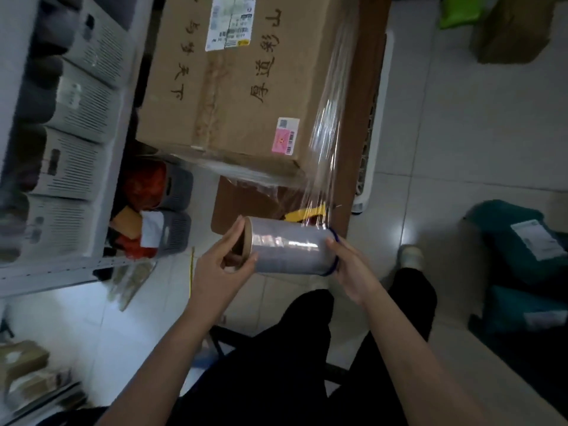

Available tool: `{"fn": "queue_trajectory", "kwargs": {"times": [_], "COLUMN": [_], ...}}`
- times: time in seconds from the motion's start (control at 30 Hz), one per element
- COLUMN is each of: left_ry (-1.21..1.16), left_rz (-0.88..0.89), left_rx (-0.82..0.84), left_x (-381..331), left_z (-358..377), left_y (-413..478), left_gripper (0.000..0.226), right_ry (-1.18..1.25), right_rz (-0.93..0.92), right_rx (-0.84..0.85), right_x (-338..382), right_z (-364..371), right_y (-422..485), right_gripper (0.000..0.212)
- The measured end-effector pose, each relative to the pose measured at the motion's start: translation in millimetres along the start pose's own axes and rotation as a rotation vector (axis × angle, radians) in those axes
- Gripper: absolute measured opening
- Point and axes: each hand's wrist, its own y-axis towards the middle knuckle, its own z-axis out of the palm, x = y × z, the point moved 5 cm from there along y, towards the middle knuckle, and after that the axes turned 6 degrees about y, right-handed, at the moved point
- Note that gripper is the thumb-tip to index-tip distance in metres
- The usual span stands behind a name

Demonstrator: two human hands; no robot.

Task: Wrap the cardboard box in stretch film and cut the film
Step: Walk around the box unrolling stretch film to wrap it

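A large brown cardboard box [246, 87] with black characters and shipping labels stands on a flat cardboard sheet [242, 204] on the floor. Clear stretch film [325, 142] runs along the box's right side and near lower edge, down to a roll of stretch film [289, 247] held level in front of me. My left hand [221, 265] grips the roll's left end, fingers in its cardboard core. My right hand [350, 265] cups the right end, which has a blue rim. A yellow tool [304, 214] lies behind the roll, partly hidden by film.
A grey shelf [61, 149] with white slotted bins stands at left, with grey baskets [176, 210] of red and orange items at its foot. A white slatted crate [373, 142] is right of the box. Teal parcels [516, 241] and another brown box [513, 32] lie at right.
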Motion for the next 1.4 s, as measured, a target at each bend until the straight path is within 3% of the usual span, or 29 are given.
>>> {"fn": "queue_trajectory", "kwargs": {"times": [0.13, 0.33, 0.53, 0.7, 0.9, 1.3, 1.4], "left_ry": [0.055, 0.047, 0.055, 0.075, 0.153, 0.211, 0.212], "left_rz": [0.065, 0.172, 0.266, 0.326, 0.468, 0.557, 0.561], "left_rx": [0.055, 0.116, 0.195, 0.306, 0.457, 0.518, 0.505], "left_x": [26, 44, 64, 86, 103, 116, 125], "left_z": [-32, -54, -74, -101, -137, -159, -164], "left_y": [3, -1, 13, 61, 128, 171, 178], "left_gripper": [0.064, 0.063, 0.063, 0.062, 0.064, 0.062, 0.062], "right_ry": [0.046, 0.098, 0.178, 0.367, 0.419, 0.589, 0.625], "right_rz": [-0.032, -0.050, -0.089, -0.173, -0.320, -0.474, -0.479], "right_rx": [-0.024, -0.068, -0.076, -0.099, -0.170, -0.196, -0.197], "right_x": [-44, -85, -117, -135, -159, -192, -200], "right_z": [25, 44, 68, 106, 163, 206, 212], "right_y": [-2, 5, 12, 31, 69, 102, 112], "right_gripper": [0.056, 0.036, 0.046, 0.029, 0.053, 0.060, 0.050]}}
